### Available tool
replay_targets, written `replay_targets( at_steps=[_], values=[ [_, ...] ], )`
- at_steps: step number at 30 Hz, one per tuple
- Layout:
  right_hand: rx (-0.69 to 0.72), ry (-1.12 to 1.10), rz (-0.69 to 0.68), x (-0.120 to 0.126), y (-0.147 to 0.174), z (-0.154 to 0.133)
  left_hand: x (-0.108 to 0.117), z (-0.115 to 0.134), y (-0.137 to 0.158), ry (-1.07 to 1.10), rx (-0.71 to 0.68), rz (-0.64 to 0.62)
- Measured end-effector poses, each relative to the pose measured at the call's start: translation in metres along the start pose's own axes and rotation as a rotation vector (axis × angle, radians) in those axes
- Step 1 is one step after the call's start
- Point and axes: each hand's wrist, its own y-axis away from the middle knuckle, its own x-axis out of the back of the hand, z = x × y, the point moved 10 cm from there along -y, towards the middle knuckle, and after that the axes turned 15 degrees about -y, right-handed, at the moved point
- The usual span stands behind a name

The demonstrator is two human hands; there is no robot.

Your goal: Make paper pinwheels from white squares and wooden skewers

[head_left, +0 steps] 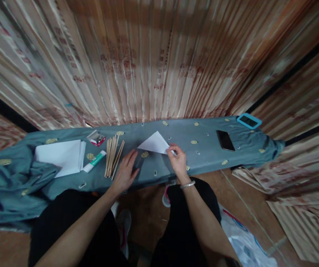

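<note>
A white sheet of paper folded into a triangle (155, 143) lies on the grey-green patterned cloth, its peak pointing away from me. My right hand (177, 160) pinches its right corner between thumb and fingers; a silver bangle circles that wrist. Just left of the paper, my left hand (126, 170) rests with fingers stretched out and holds nothing. Close beside that hand lie several thin wooden sticks (110, 155). A green and white glue stick (95, 161) lies to the left of the sticks.
A stack of white paper (60, 155) lies at the left, near a small open red and white box (96, 138) of metal pieces. To the right are a black phone (225, 140) and a blue-framed device (249, 121). Striped curtain hangs behind the cloth-covered bench (203, 163).
</note>
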Motion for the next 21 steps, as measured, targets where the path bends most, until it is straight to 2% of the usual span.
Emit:
replay_targets(
  at_steps=[4,8,15,21],
  values=[
    [0.161,0.170,-0.232,-0.029,0.027,-0.032,0.017,0.017,0.000,-0.116,-0.053,0.111],
    [0.229,0.235,-0.377,-0.053,0.059,-0.039,0.023,0.027,0.002,-0.177,-0.082,0.118],
    [0.293,0.263,-0.491,-0.077,0.077,-0.033,0.017,0.033,0.001,-0.231,-0.113,0.046],
    [0.236,0.200,-0.475,-0.079,0.080,-0.033,0.019,0.024,-0.002,-0.218,-0.093,0.022]
  ],
)
